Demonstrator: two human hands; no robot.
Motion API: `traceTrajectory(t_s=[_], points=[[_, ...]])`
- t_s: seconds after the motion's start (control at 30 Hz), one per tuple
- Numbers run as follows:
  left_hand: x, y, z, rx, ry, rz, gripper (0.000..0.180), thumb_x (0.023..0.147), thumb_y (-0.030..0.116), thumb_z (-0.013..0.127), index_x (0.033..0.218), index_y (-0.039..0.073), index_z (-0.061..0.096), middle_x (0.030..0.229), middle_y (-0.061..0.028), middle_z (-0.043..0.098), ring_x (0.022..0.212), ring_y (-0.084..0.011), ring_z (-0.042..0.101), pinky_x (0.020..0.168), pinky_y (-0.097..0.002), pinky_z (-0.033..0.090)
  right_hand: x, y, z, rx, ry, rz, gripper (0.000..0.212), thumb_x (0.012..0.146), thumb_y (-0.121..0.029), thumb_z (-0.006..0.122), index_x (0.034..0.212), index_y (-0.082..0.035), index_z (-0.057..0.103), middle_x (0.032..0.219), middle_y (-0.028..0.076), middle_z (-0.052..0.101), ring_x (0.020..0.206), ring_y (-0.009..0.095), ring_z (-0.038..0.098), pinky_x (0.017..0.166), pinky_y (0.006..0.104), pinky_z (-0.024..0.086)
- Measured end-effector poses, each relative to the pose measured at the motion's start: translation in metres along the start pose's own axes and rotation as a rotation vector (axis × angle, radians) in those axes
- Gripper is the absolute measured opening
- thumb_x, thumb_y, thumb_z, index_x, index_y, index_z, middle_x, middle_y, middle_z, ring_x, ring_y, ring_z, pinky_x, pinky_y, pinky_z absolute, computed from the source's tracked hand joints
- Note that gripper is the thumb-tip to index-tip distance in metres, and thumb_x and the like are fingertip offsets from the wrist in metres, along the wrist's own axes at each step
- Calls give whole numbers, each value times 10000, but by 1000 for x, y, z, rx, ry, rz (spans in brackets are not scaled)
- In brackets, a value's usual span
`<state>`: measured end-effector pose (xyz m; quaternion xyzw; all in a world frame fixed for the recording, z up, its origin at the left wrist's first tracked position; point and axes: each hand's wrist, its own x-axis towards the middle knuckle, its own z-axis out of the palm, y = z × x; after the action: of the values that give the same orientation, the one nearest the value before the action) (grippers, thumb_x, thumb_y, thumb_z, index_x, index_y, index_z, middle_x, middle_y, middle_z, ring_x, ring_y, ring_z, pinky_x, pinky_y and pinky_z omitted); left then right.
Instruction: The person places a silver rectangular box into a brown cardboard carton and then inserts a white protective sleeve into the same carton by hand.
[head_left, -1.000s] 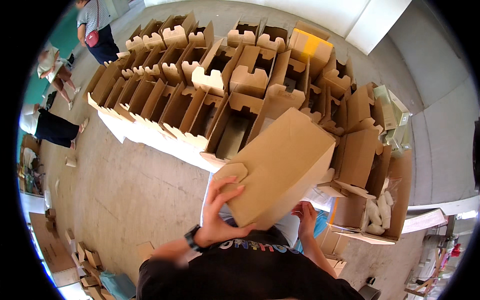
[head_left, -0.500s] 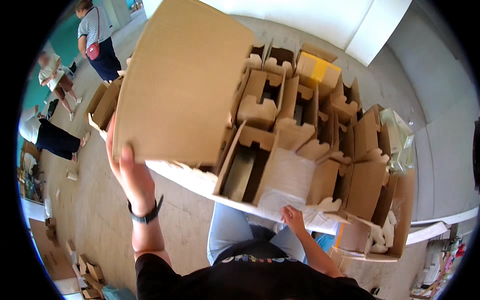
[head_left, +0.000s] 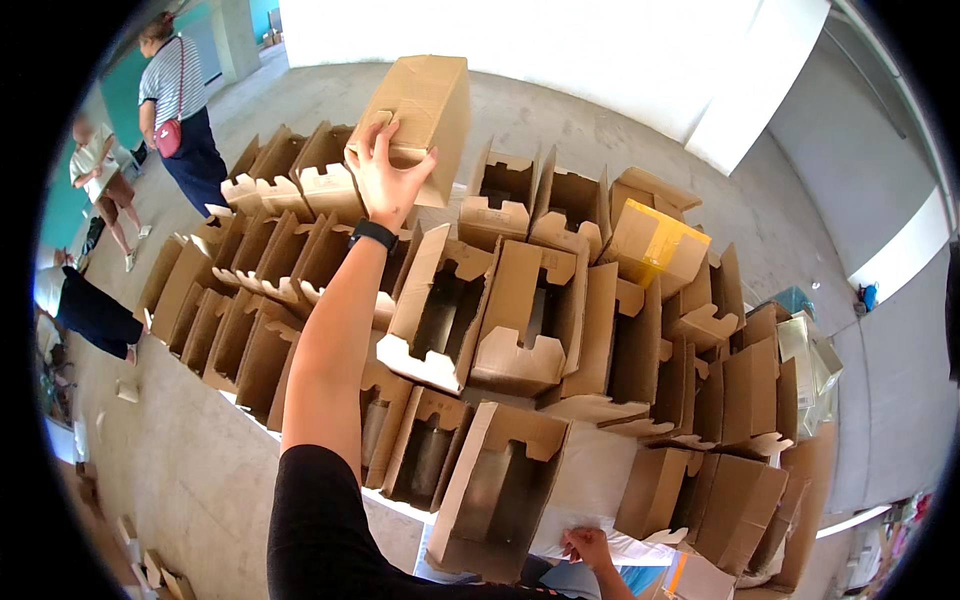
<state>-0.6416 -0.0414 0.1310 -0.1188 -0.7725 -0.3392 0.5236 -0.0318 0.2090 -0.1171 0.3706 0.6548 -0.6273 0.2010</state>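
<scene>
My left hand (head_left: pixel 388 172) reaches far forward and grips the near end of a brown cardboard box (head_left: pixel 432 105). The thumb and fingers are spread around that end, and the box is held up above the back row. Low in front of me, my right hand (head_left: pixel 585 546) is closed at the near edge of white wrapping material (head_left: pixel 592 468). Anything between its fingers is too small to make out. Just left of the wrapping stands a large open carton (head_left: pixel 468 458) with a dark inside.
Rows of open cardboard boxes (head_left: pixel 525 330) cover the table. One has yellow tape (head_left: pixel 652 243). Pale boxes (head_left: pixel 800 360) stand at the right end. On the left, a person in a striped top (head_left: pixel 175 85) and two others are on the floor side.
My left hand has carried the box forward, away from me, to the back row. My right hand remains low by the white wrapping. The view has shifted, showing more boxes at left.
</scene>
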Motion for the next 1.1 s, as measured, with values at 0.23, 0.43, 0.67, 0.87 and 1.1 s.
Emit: traceTrajectory(t_s=[0.23,0.43,0.67,0.87,1.1], points=[[-20,-21,39,60,-144,45,670,599,436,786,1167,141,590,1274,-107,482,1187,-407,353,995,-533,339,-1,1,-2,52,-4,6,326,878,-290,644,734,1,671,583,67,632,432,105,560,398,226,460],[-26,12,48,49,-109,25,631,620,414,792,1160,160,589,1239,-92,488,1172,-364,395,995,-489,347,-1,2,2,92,48,-70,302,889,-248,633,719,-1,667,571,93,633,390,111,550,349,213,421],[-31,4,41,50,-145,21,628,635,397,787,1176,160,574,1260,-108,458,1189,-381,373,1019,-483,319,-3,-5,5,64,68,-37,314,895,-239,623,702,6,658,564,97,627,387,111,549,346,213,422],[-46,-32,43,-87,-436,-146,770,624,535,776,1273,204,528,1370,-177,363,1268,-443,247,1045,-528,315,-6,-12,5,24,63,-32,326,904,-245,609,700,7,649,563,96,624,385,110,545,342,212,411],[-43,-83,32,-383,-1345,-365,961,781,731,504,1421,35,337,1453,-200,337,1342,-303,328,1096,-401,269,-4,-13,5,-4,41,-62,327,905,-247,608,703,6,649,555,91,619,379,110,538,346,213,413]])
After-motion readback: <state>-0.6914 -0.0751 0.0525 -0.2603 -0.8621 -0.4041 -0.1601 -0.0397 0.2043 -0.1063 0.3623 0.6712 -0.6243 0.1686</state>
